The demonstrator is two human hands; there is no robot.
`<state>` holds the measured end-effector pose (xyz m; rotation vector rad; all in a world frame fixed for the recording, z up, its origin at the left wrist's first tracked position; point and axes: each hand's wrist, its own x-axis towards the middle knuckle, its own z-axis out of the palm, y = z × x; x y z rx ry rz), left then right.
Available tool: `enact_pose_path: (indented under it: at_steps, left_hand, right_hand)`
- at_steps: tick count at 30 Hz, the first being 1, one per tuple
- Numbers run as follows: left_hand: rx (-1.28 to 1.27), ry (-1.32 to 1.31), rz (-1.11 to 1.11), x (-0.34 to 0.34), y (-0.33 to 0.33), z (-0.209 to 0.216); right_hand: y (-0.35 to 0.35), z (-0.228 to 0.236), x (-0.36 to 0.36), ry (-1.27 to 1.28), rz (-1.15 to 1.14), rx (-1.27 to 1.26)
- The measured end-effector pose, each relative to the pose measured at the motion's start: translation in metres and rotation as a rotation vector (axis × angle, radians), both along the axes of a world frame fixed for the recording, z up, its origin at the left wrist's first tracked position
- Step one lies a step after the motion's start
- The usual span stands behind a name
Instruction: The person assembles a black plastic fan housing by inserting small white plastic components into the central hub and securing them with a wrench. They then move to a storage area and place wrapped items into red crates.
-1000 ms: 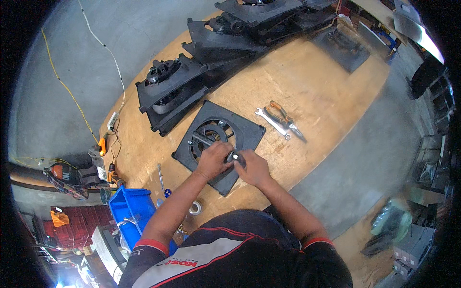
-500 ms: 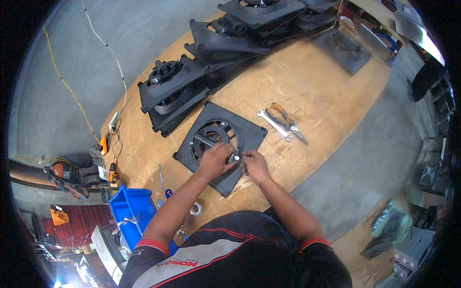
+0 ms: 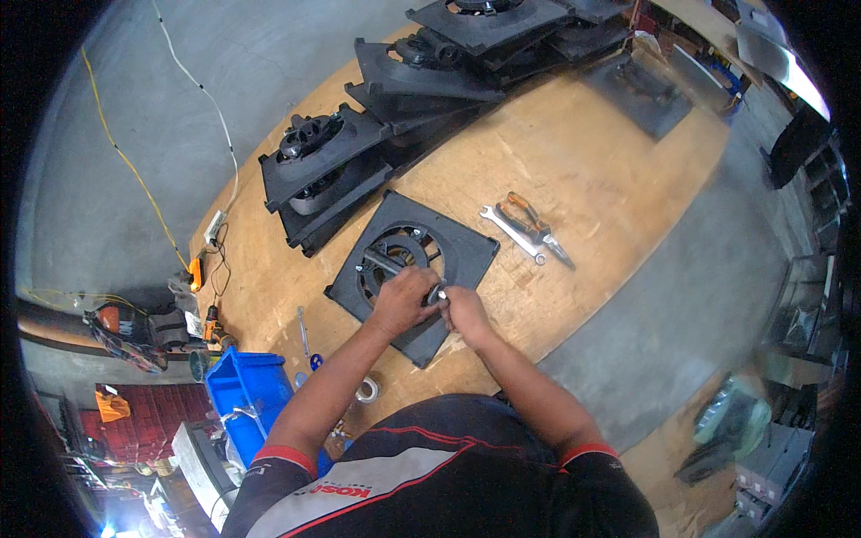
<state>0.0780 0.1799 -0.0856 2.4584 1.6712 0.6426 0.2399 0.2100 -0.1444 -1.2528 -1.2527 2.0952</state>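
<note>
A black square plate (image 3: 462, 240) with a round spoked opening lies cornerwise on the wooden table in front of me. Over its near half, my left hand (image 3: 404, 300) is closed around a dark bar-shaped part (image 3: 381, 261), whose far end sticks out toward the middle of the opening. A small bright tip shows at the part's near end, by my fingers. My right hand (image 3: 466, 316) is closed there, fingers pinched against that tip. What the right fingers grip, if anything, is hidden.
Right of the plate lie a combination wrench (image 3: 513, 236) and orange-handled pliers (image 3: 538, 229). Stacked black plates (image 3: 327, 161) line the table's far left side. A blue bin (image 3: 235, 381), a roll of tape (image 3: 368, 389) and a cordless drill (image 3: 213, 327) are at the near left.
My right hand has moved left onto the near end of the part and turned, its fingers closing in. The left hand and the plate stay in place.
</note>
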Motion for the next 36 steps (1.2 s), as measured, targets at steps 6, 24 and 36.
enact_pose_path:
  at_steps: [6,24,36]
  left_hand:
    - [-0.034,0.004,0.002,-0.001,-0.001,0.001]
    - [-0.041,-0.035,0.041,0.003,-0.002,0.000]
    - [-0.045,-0.022,0.021,0.001,0.000,0.003]
  right_hand:
    - [0.005,-0.006,0.016,-0.342,-0.036,0.799]
    - [-0.011,0.029,0.023,-0.524,0.063,0.811]
    - [0.013,-0.005,0.002,-0.171,-0.021,0.438]
